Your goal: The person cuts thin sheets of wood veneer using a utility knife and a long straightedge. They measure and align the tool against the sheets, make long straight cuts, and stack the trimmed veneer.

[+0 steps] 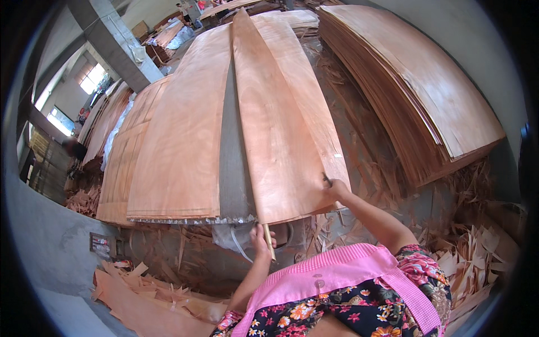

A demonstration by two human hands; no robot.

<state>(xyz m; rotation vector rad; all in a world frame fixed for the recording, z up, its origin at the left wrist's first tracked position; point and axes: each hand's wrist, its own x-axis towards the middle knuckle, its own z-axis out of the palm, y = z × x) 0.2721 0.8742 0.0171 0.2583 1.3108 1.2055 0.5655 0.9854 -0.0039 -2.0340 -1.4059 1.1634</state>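
Observation:
Long sheets of pinkish-tan wood veneer lie on a table in front of me. My left hand [262, 240] is closed around a narrow yellowish wooden stick [271, 247] at the table's near edge, by the lower left corner of the middle veneer sheet [275, 151]. My right hand [336, 192] is over the near right part of that sheet, its fingers closed on a small dark tool [327, 180]; the tool's exact kind is too small to tell. A grey strip of tabletop [233, 168] shows between the middle sheet and the left veneer sheet [177, 135].
A tall veneer stack [421, 84] stands on the right. Torn veneer scraps [471, 253] litter the floor around the table, with larger pieces [140, 297] at lower left. A concrete pillar [115, 45] rises at the far left, and more stacks [109, 121] lie beyond it.

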